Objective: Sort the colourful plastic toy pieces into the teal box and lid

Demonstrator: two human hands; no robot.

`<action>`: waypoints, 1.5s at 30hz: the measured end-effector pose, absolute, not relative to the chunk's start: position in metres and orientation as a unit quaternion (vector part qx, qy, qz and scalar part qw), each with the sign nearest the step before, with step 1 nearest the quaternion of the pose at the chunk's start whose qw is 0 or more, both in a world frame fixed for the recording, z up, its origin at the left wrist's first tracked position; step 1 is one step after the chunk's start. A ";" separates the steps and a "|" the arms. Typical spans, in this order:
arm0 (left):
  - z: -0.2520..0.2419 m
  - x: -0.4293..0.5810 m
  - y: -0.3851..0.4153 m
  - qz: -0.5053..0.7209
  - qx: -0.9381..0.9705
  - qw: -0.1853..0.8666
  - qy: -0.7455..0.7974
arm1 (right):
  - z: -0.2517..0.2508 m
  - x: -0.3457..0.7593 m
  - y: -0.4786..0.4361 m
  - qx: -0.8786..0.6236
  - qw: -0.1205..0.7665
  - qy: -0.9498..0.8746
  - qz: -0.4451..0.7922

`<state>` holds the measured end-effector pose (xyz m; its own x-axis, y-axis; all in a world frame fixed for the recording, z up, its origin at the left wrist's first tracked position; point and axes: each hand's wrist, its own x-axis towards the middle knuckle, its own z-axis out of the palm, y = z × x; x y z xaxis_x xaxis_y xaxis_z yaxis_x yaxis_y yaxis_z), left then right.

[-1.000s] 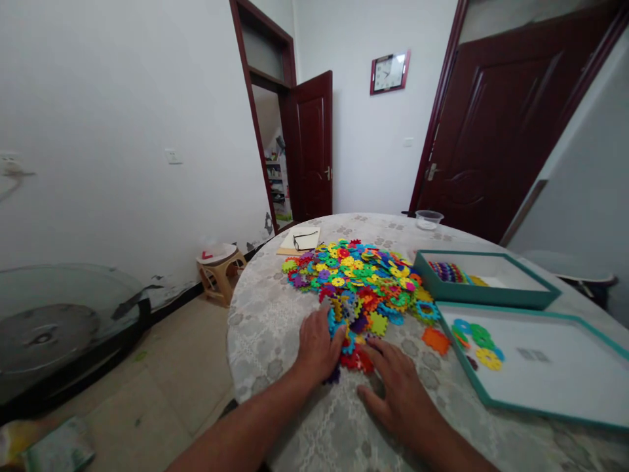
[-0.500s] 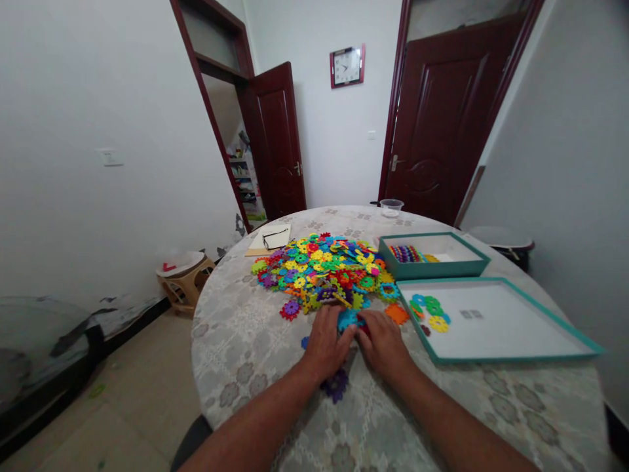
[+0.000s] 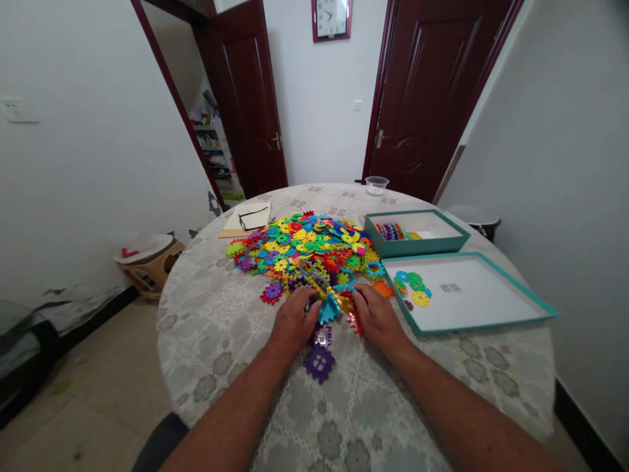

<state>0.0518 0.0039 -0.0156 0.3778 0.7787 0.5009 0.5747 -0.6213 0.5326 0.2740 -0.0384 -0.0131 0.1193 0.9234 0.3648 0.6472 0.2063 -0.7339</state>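
My left hand (image 3: 293, 321) and my right hand (image 3: 379, 320) are closed around a cluster of toothed plastic gear pieces at the near edge of a heap. A light blue gear piece (image 3: 329, 309) stands tilted against my left thumb. Under my right fingers is a red gear piece (image 3: 354, 322), with yellow teeth showing between the hands. My fingers partly hide how these pieces join. A purple square-windowed gear piece (image 3: 319, 364) lies on the cloth close below, touching a paler purple piece (image 3: 322, 336).
A multicoloured heap of gear pieces (image 3: 299, 242) spreads beyond my hands. At right are a teal-edged box (image 3: 417, 248) and its lid (image 3: 486, 326), with loose gears inside each. Glasses (image 3: 253, 215) rest on paper at left; a clear bowl (image 3: 377, 186) stands at the back.
The camera view has tilted down and shifted right. My hands have moved apart, showing more of the light blue, yellow and red pieces between them.
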 end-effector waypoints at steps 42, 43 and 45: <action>0.019 0.058 -0.015 0.266 0.604 0.670 0.341 | -0.006 0.255 -0.060 -0.560 0.459 -0.654 0.219; 0.019 0.058 -0.015 0.259 0.593 0.687 0.331 | -0.005 0.253 -0.061 -0.560 0.460 -0.654 0.216; 0.019 0.058 -0.015 0.246 0.582 0.709 0.314 | -0.003 0.250 -0.063 -0.558 0.461 -0.658 0.208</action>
<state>0.0577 -0.0152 0.0192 0.6820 0.7140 -0.1582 0.0166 0.2011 0.9794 0.2497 -0.0626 -0.0033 0.0486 0.9260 0.3744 0.5425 0.2902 -0.7883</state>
